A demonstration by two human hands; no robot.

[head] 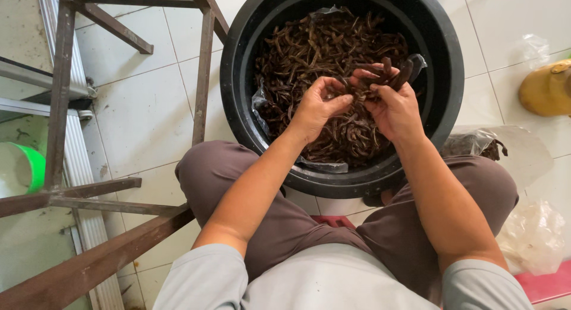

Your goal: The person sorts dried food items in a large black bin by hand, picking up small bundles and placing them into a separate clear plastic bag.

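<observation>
Gripping pods [386, 78], right hand [395, 111] apparently meets left hand [315, 108].

My hands meet over the black tub [238, 117]; its high rim walls them in. A metal frame [202, 78] crowds the left; bare tile [148, 120] lies between.

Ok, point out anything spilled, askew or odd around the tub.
Nothing stands out. The pods all lie inside the lined black tub, with none on the tiles. The right hand grips a small bunch, and the left hand touches it. A bag of pods lies beside the tub.
</observation>
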